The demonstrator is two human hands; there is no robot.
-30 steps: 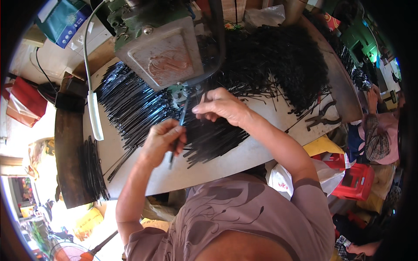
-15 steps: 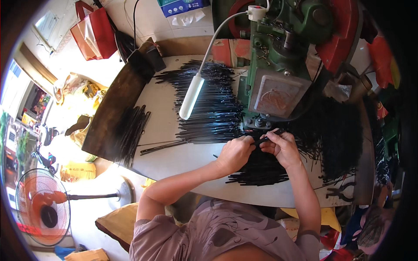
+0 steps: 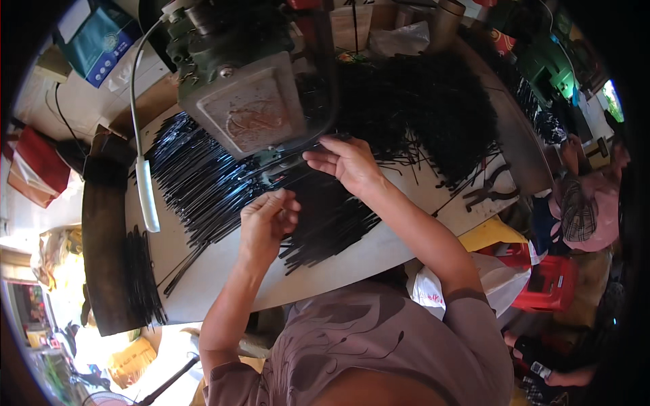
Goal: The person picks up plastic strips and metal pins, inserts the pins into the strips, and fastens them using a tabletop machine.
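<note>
Left hand (image 3: pixel 264 220): fingers curled, thumb and index tips close together; cannot tell whether they pinch anything. Right hand (image 3: pixel 349 166): fingers extended leftward, thumb just below the index finger; the dark background hides whether the tips grip a rod.

Slender black glossy rods, layered pile (image 3: pixel 328 220): below the right fingers and just right of the left fingers. Second spread of slender black glossy rods (image 3: pixel 196 172): left of the left fingers and beyond them, in parallel rows. Dense black tangled heap of thin pieces (image 3: pixel 433 101): beyond and to the right of the right fingers.

Green machine head with square grey metal front plate (image 3: pixel 250 111): just beyond both sets of fingertips. White tubular lamp (image 3: pixel 147 196): well left of the left fingers. Dark-handled pliers (image 3: pixel 491 193): well right of the right fingers, on the pale tabletop (image 3: pixel 345 266).
</note>
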